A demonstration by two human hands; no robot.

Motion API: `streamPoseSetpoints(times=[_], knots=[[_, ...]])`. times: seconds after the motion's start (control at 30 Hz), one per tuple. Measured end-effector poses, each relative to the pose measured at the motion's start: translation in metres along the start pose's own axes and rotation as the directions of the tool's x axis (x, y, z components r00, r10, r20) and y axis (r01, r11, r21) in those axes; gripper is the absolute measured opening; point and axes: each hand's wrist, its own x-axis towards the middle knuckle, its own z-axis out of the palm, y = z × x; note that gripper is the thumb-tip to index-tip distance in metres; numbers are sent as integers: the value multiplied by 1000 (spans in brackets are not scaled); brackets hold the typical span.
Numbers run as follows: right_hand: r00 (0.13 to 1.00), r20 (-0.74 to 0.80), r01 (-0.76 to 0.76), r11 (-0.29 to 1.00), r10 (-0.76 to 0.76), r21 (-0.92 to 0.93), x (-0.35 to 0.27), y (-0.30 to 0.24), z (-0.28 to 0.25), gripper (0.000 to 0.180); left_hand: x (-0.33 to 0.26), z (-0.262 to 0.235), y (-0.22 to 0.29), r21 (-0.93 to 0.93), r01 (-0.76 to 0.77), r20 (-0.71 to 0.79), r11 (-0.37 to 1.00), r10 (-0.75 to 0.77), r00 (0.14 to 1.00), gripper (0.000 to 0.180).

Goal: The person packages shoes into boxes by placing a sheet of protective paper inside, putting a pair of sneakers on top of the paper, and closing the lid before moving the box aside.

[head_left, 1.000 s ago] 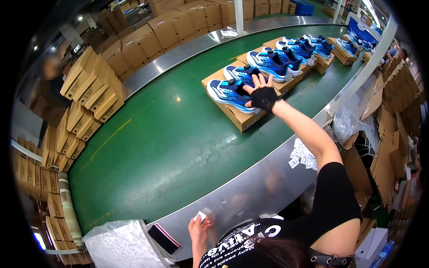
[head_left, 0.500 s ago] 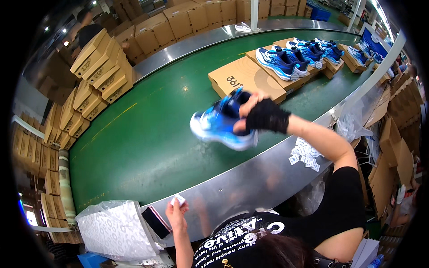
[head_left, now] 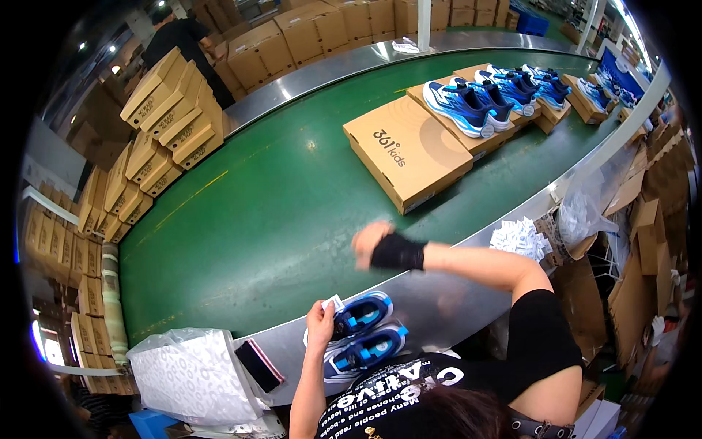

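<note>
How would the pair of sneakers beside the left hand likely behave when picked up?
The blue-and-white sneakers look soft-sided, with padded collars, so they would probably give a little when squeezed. Standing sole-down on the metal ledge, they seem unlikely to roll. No tie between them is visible, so lifting one may well leave the other behind.

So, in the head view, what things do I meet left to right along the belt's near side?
White patterned bundle in clear plastic → dark flat object with a pink edge → pair of blue shoes → pile of small white slips.
</note>
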Motion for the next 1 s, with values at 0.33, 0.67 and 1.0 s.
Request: streamPoseSetpoints(times=[0.33, 0.67, 1.0], knots=[[771, -583, -429, 886, 257, -177, -10, 120, 71, 69, 13, 11, 24, 271, -95, -45, 958, 111, 993, 23], [587, -405, 282, 292, 701, 914, -98, -2, -23, 62, 34, 26, 73, 611, -519, 101, 598, 591, 800, 17], [605, 412, 248, -653, 681, 716, -166, 64, 165, 47, 19, -81, 21, 457, -518, -112, 723, 624, 773, 31]])
